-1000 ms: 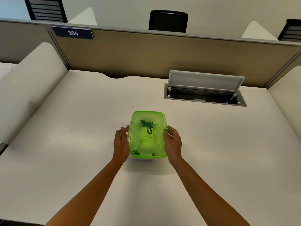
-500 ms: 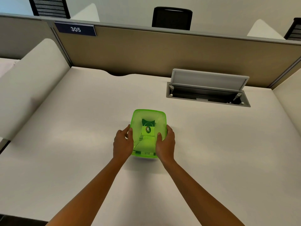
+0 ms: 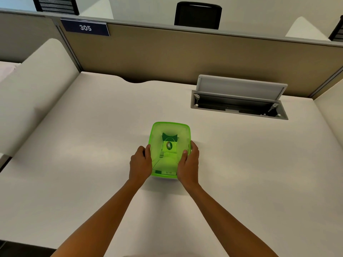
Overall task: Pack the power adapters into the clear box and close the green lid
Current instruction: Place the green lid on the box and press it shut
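Both hands clasped the box: the left hand gripped its left side, the right hand its right, thumb on the green lid. The clear box sat mid-worktop, nearer the front edge. Uneven pressing might have left the far lid edge unseated, or slid the box toward the open cable hatch.

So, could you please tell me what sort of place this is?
Most likely an open-plan office cubicle: a desk fenced by fabric partitions, a number plate reading 305, a flip-up cable hatch set into the desktop, and office chairs beyond.
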Tool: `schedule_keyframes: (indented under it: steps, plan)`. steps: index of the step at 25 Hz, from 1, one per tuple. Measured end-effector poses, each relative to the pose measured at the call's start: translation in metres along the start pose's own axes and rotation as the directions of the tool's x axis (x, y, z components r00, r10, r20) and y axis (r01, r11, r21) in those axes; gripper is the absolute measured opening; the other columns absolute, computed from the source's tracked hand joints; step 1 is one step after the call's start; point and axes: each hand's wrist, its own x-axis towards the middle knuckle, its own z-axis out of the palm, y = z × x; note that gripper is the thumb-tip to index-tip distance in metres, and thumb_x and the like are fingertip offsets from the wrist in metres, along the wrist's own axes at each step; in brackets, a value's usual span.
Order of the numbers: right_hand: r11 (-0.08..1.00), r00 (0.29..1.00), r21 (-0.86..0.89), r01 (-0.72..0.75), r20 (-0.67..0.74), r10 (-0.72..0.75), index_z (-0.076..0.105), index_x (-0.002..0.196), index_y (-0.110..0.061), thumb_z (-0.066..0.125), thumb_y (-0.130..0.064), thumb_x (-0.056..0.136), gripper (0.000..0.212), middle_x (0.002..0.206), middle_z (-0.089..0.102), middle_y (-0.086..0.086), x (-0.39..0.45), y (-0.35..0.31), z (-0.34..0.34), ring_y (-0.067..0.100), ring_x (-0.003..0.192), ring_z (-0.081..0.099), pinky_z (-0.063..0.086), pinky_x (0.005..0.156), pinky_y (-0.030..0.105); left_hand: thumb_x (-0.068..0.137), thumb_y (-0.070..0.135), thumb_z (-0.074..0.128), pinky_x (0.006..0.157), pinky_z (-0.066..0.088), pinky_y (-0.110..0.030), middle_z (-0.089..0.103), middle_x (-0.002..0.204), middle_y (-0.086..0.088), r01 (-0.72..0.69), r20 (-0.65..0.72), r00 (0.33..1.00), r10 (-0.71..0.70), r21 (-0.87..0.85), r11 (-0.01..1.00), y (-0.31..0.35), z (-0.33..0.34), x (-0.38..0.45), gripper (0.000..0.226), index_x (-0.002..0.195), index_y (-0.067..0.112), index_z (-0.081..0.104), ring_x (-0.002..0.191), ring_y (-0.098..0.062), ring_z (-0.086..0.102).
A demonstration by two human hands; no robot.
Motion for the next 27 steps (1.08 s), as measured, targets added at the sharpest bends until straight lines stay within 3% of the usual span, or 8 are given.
schedule_keyframes:
  steps: [3, 7, 10, 15, 19, 22, 24, 27]
  plan:
    - [1.0, 1.0, 0.028, -0.008, 0.0, 0.008, 0.035, 0.144, -0.017, 0.036, -0.021, 0.103, 0.041, 0.142, 0.044, -0.001, 0.001, 0.002, -0.001, 0.006, 0.121, 0.043, 0.037, 0.099, 0.02, 0.102, 0.043, 0.036, 0.048, 0.028, -0.031, 0.046, 0.055, 0.0, 0.001, -0.003, 1.0, -0.001, -0.011, 1.0, 0.001, 0.001, 0.0, 0.044, 0.065, 0.02, 0.035, 0.05, -0.016, 0.04]
    - [1.0, 1.0, 0.014, -0.01, 0.014, 0.01, 0.041, 0.135, -0.015, 0.044, -0.02, 0.1, 0.035, 0.129, 0.048, -0.001, 0.01, 0.004, -0.004, 0.014, 0.115, 0.049, 0.045, 0.096, 0.027, 0.1, 0.049, 0.036, 0.052, 0.032, -0.031, 0.053, 0.061, -0.002, 0.018, 0.02, 1.0, -0.019, 0.08, 0.997, -0.001, -0.001, 0.007, 0.045, 0.068, 0.018, 0.04, 0.056, -0.02, 0.049]
    - [0.997, 1.0, -0.071, -0.021, -0.003, 0.021, 0.046, 0.123, -0.011, 0.049, -0.025, 0.098, 0.029, 0.118, 0.05, 0.0, 0.037, -0.001, -0.01, 0.022, 0.108, 0.053, 0.046, 0.09, 0.031, 0.097, 0.055, 0.037, 0.059, 0.037, -0.032, 0.057, 0.068, 0.0, 0.015, 0.036, 0.999, -0.022, 0.167, 0.986, 0.008, -0.001, 0.026, 0.046, 0.078, 0.014, 0.047, 0.061, -0.02, 0.053]
    - [0.97, 0.993, -0.243, -0.03, 0.105, 0.057, 0.054, 0.112, -0.007, 0.038, -0.031, 0.103, 0.03, 0.112, 0.057, 0.013, 0.099, -0.02, -0.001, 0.03, 0.104, 0.055, 0.043, 0.085, 0.036, 0.097, 0.058, 0.034, 0.067, 0.042, -0.036, 0.059, 0.078, -0.005, -0.017, 0.062, 0.998, 0.004, 0.203, 0.979, 0.043, 0.011, 0.075, 0.052, 0.084, 0.01, 0.05, 0.074, -0.03, 0.056]
    - [0.934, 0.976, -0.345, -0.092, 0.155, 0.153, 0.057, 0.09, -0.003, 0.027, -0.031, 0.105, 0.044, 0.103, 0.064, 0.021, 0.135, -0.024, 0.008, 0.034, 0.098, 0.058, 0.04, 0.081, 0.036, 0.097, 0.062, 0.03, 0.063, 0.038, -0.034, 0.055, 0.073, -0.006, 0.049, 0.103, 0.993, -0.06, 0.103, 0.994, 0.05, 0.023, 0.096, 0.058, 0.074, 0.01, 0.046, 0.07, -0.027, 0.052]
    - [0.931, 0.967, -0.327, -0.159, 0.139, 0.214, 0.042, 0.066, -0.012, 0.024, -0.025, 0.105, 0.045, 0.091, 0.059, 0.021, 0.143, -0.018, 0.008, 0.031, 0.092, 0.054, 0.037, 0.079, 0.035, 0.096, 0.064, 0.031, 0.057, 0.033, -0.031, 0.047, 0.06, -0.003, 0.048, 0.109, 0.993, -0.05, 0.029, 0.998, 0.047, 0.026, 0.097, 0.061, 0.062, 0.014, 0.037, 0.059, -0.022, 0.045]
    - [0.928, 0.967, -0.342, -0.148, 0.147, 0.208, 0.034, 0.06, -0.018, 0.023, -0.024, 0.105, 0.046, 0.089, 0.057, 0.022, 0.144, -0.016, 0.009, 0.033, 0.093, 0.055, 0.036, 0.078, 0.035, 0.096, 0.063, 0.032, 0.056, 0.031, -0.031, 0.043, 0.056, -0.001, 0.033, 0.11, 0.993, -0.034, 0.013, 0.999, 0.045, 0.025, 0.098, 0.06, 0.06, 0.015, 0.035, 0.055, -0.02, 0.041]
    - [0.925, 0.97, -0.347, -0.158, 0.123, 0.212, 0.042, 0.064, -0.012, 0.023, -0.027, 0.105, 0.048, 0.092, 0.063, 0.024, 0.143, -0.017, 0.011, 0.038, 0.101, 0.059, 0.042, 0.083, 0.039, 0.098, 0.058, 0.035, 0.057, 0.03, -0.031, 0.042, 0.056, -0.001, 0.017, 0.121, 0.992, -0.016, -0.009, 1.0, 0.043, 0.025, 0.101, 0.057, 0.06, 0.015, 0.034, 0.056, -0.02, 0.04]
